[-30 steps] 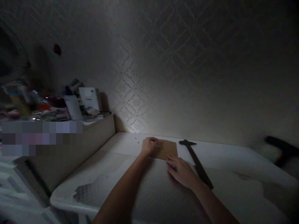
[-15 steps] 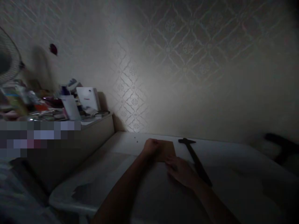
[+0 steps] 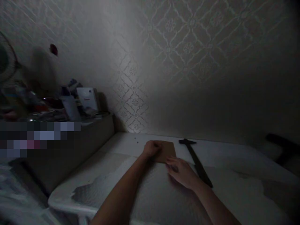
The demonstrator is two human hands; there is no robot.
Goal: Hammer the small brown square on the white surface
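A flat, brown rectangular board [image 3: 168, 149] lies on the white table, towards the wall. My left hand [image 3: 151, 148] is closed over its left side, fingertips curled down on the board; whatever they pinch is too small or dark to make out. My right hand [image 3: 181, 172] grips the board's near right corner, fingers on the edge and thumb bent below. To the right of the board a dark hammer [image 3: 198, 162] lies with its head towards the wall and its handle towards me, close to my right hand.
Two tiny dark bits [image 3: 136, 140] lie on the table [image 3: 112, 143] left of the board. A cabinet [image 3: 93, 137] holding a white box [image 3: 87, 98] and clutter stands at the left. The patterned wall [image 3: 164, 103] rises behind. A dark object [image 3: 282, 145] is at the far right.
Both hands, the board and the hammer hold nearly the same places. Light on the scene has shifted: the near table is brighter, the wall's right side darker.
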